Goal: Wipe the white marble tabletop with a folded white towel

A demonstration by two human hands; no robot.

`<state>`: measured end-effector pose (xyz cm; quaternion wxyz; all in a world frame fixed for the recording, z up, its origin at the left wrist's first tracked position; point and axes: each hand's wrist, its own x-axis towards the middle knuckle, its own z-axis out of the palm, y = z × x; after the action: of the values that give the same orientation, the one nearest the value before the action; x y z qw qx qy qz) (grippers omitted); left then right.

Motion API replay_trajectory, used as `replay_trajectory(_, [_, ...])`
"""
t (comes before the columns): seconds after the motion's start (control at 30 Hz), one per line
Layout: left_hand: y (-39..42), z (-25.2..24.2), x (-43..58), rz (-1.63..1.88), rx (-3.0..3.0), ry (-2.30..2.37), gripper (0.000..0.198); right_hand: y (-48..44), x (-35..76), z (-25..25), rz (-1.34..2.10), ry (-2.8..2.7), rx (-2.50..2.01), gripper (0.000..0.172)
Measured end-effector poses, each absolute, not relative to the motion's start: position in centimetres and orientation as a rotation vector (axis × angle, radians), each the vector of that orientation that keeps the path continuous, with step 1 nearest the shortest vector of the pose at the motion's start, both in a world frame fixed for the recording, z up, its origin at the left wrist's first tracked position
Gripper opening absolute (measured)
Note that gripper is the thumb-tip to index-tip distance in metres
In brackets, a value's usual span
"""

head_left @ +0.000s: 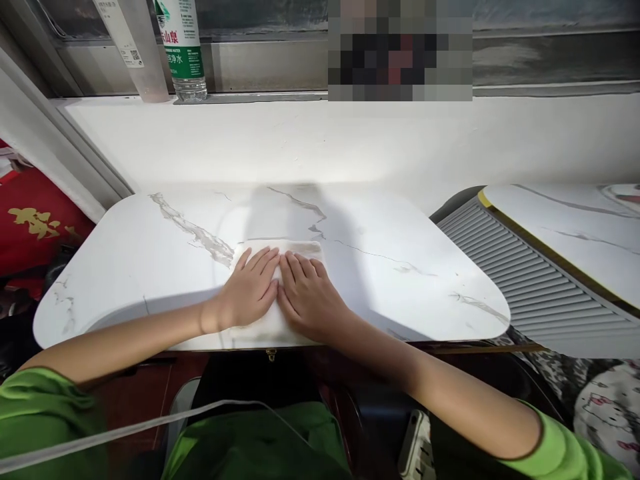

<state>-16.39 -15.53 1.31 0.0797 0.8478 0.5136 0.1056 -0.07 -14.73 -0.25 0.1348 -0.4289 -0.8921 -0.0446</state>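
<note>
A folded white cloth (300,248) lies near the front edge of a white marble-patterned table (390,267). My left hand (250,290) rests flat on the cloth's left half, fingers stretched forward and together. My right hand (307,293) lies flat beside it on the right half, fingers extended. The two hands touch side by side and cover most of the cloth; only its far edge and near corner show. Neither hand holds anything.
A water bottle with a green label (183,50) and a clear container (137,50) stand on the white window ledge (350,140) behind the table. A second marble table (575,233) and a grey ribbed panel (525,273) sit at right. Red fabric (35,220) is at left.
</note>
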Motion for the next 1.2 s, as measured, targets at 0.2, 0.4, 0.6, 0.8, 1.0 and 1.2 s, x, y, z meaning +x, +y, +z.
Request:
replay_trajectory(0.2, [-13.9, 1.1, -17.5, 0.291, 2.420, 1.690, 0.053, -11.7, -1.4, -0.5, 0.042, -2.511, -1.161, 0.051])
replay_trajectory(0.4, [-5.1, 0.4, -19.2, 0.381, 2.394, 1.818, 0.050, -3.7, -4.6, -0.7, 0.073, -2.495, -1.257, 0.052])
replay_trajectory(0.6, [3.7, 0.4, -21.6, 0.350, 2.454, 1.810, 0.049, 3.9, -7.8, -0.6, 0.058, -2.468, -1.401, 0.054])
replay_trajectory(0.8, [4.7, 0.5, -22.1, 0.307, 2.468, 1.808, 0.051, 5.3, -8.3, -1.3, 0.057, -2.439, -1.375, 0.055])
replay_trajectory(1.0, [0.3, 0.2, -22.4, 0.279, 2.458, 1.866, 0.051, 1.3, -8.1, -1.0, 0.019, -2.510, -1.339, 0.058])
replay_trajectory(1.2, [-8.2, 0.2, -25.1, 0.283, 2.506, 1.827, 0.055, -6.2, -10.1, -1.2, -0.004, -2.542, -1.219, 0.058])
